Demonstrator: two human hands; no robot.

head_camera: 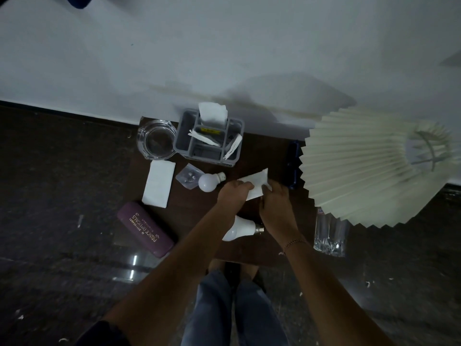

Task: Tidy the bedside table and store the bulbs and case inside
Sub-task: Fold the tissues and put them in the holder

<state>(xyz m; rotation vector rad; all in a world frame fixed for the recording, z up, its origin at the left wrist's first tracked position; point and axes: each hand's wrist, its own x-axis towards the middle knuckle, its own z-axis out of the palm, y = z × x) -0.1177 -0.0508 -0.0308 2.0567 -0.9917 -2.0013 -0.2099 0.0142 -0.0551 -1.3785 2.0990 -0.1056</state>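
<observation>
So from the head view, you've got both hands on a white folded paper napkin (257, 184) over the middle of the dark wooden counter (252, 156): your left hand (233, 194) is pinching its near-left edge and your right hand (275, 203) is gripping the right end. Neither is on a bulb or the case yet.

Stuff that could go sideways: the bigger white frosted bulb (240, 228) is lying right under your forearms, near the front edge, so a dragged wrist could roll it off onto the floor. The clear cut-glass tumbler (330, 234) sits at the front right corner just under the cream pleated lampshade (376, 166), easy to clip with your right elbow.

Directions: that big bulb lies on its side, long axis running left-right with a slight tilt, metal cap pointing right. The smaller white round bulb (210, 182) sits just left of your left hand, also sideways, cap pointing right and slightly away from you. The purple hard-shell glasses case (146, 228) is at the front left corner, long axis diagonal, from far-left to near-right, and looks like it hangs partly over the edge, so a nudge there could tip it.
</observation>
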